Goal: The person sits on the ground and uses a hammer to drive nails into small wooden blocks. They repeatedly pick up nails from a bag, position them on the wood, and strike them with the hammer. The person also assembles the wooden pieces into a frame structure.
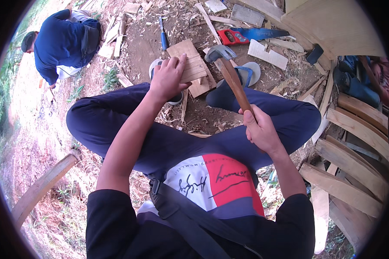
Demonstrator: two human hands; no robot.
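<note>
My left hand (167,79) is closed on the left part of a short flat wooden board (193,67), its fingers over the top face. Beneath that board lies another piece of wood (201,88), mostly covered, on the ground between my feet. My right hand (260,129) is wrapped round the lower handle of a claw hammer (235,82). The hammer's metal head (220,52) is up beside the board's right edge; whether it touches the wood I cannot tell. Ahead of the board, a chisel (163,36) with a blue handle lies on the soil.
A handsaw (233,37) with red handle and blue blade lies ahead right, near a notched pale offcut (268,55). Curved planks (343,177) are stacked at right, below a large wooden panel (337,26). Another person (69,41) crouches far left. Shavings litter the ground.
</note>
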